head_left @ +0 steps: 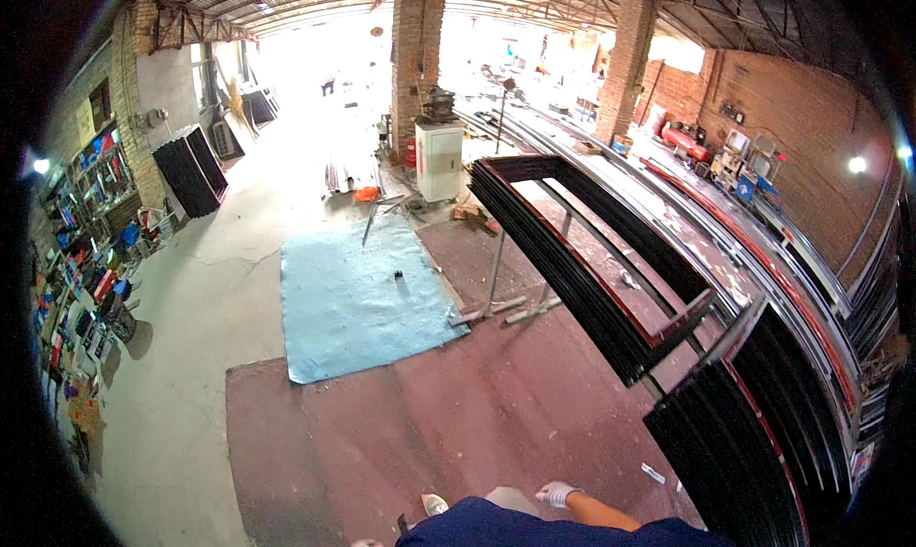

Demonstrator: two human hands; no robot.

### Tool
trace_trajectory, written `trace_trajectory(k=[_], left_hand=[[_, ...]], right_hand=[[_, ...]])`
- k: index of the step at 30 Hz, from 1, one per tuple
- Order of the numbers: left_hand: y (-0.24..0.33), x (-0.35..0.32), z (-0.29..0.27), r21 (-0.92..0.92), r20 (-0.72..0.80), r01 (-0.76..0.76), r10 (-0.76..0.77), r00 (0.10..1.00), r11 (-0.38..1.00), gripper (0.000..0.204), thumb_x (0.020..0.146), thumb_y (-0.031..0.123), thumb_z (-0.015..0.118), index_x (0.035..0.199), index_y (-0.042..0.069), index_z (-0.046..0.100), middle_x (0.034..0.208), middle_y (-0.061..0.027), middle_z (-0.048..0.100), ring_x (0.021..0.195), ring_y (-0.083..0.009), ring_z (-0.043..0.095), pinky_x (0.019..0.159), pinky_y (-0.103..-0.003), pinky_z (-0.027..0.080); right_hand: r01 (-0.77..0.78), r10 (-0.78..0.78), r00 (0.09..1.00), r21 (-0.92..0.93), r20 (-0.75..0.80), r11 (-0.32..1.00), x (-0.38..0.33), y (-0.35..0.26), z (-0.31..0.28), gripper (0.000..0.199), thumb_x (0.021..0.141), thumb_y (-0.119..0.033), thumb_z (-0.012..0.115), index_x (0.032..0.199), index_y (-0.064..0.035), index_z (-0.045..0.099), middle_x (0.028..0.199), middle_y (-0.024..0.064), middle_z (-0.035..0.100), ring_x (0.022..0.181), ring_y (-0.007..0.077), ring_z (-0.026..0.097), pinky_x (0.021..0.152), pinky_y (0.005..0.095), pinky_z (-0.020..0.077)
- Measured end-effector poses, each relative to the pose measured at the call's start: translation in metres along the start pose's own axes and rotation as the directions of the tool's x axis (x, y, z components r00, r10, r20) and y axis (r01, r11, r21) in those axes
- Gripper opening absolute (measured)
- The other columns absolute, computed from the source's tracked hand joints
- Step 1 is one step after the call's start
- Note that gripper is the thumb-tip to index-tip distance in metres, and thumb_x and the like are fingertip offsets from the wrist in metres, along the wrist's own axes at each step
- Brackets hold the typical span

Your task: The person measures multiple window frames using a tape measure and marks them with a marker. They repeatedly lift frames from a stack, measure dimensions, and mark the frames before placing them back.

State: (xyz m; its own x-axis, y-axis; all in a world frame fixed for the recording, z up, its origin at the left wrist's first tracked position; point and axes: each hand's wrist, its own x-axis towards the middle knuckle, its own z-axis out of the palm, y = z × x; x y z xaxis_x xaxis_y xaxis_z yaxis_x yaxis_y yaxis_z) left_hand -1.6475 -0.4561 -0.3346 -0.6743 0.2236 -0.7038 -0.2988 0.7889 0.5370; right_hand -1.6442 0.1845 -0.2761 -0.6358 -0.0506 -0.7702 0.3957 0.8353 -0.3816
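Note:
My right hand [556,494], in a light glove, hangs in front of my dark blue shirt with its fingers curled in. Nothing shows in it, and it touches nothing. Only a sliver of my left hand [366,543] shows at the lower edge, its fingers hidden. To the right of my right hand stands a stack of black rectangular frames [718,444]. Farther off, a second stack of black frames [563,251] rests on a metal stand [495,272]. Below me is a dark red mat [429,418], with a shoe [435,504] on it.
A light blue sheet [363,299] with a small black piece lies ahead. Beyond it stand a white cabinet [439,161] and a brick pillar [417,61]. Tools and boxes [100,309] crowd the left wall. Long metal profiles [754,247] run along the right.

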Motion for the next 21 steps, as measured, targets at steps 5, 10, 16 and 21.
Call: trace_trajectory(k=[5,10,16,21], left_hand=[[0.032,0.071,-0.215,-0.327,-0.302,0.042,-0.147,0.942,0.944,0.044,0.085,0.031,0.072,0.115,-0.001,0.067,0.109,-0.0164,0.07,0.1,-0.0273,0.066,0.09,-0.04,0.05],[0.066,0.159,-0.337,-0.306,-0.38,0.145,-0.261,0.888,0.941,0.037,0.085,0.025,0.068,0.108,-0.003,0.069,0.102,-0.0158,0.072,0.095,-0.0266,0.068,0.083,-0.039,0.052],[0.185,0.192,-0.341,-0.296,-0.121,0.402,-0.451,0.884,0.866,0.033,0.084,0.029,0.068,0.101,0.002,0.071,0.087,-0.0079,0.07,0.076,-0.0173,0.062,0.071,-0.035,0.051],[0.137,0.269,-0.277,-0.135,0.023,0.264,-0.264,0.964,0.955,0.036,0.088,0.034,0.065,0.108,0.004,0.07,0.1,-0.0129,0.073,0.087,-0.023,0.066,0.082,-0.039,0.051]], right_hand=[[0.067,-0.061,0.994,0.07,-0.089,0.995,0.076,-0.065,-0.033,0.045,0.092,-0.043,0.057,0.114,-0.0057,0.069,0.103,0.0147,0.072,0.1,0.0297,0.067,0.087,0.041,0.0498],[-0.022,0.025,0.997,-0.044,0.072,0.999,0.128,-0.11,-0.102,0.044,0.092,-0.041,0.055,0.113,-0.006,0.07,0.106,0.0159,0.071,0.098,0.0316,0.067,0.087,0.0403,0.05],[0.063,-0.043,0.991,-0.162,0.123,0.985,0.239,-0.144,-0.226,0.031,0.089,-0.031,0.057,0.102,-0.0076,0.071,0.087,0.0086,0.071,0.077,0.0257,0.063,0.074,0.0405,0.0517],[0.141,-0.177,0.975,-0.248,-0.131,0.958,0.367,-0.225,-0.394,0.038,0.089,-0.034,0.059,0.111,-0.0052,0.069,0.109,0.0176,0.07,0.103,0.0339,0.066,0.089,0.0434,0.0498]])
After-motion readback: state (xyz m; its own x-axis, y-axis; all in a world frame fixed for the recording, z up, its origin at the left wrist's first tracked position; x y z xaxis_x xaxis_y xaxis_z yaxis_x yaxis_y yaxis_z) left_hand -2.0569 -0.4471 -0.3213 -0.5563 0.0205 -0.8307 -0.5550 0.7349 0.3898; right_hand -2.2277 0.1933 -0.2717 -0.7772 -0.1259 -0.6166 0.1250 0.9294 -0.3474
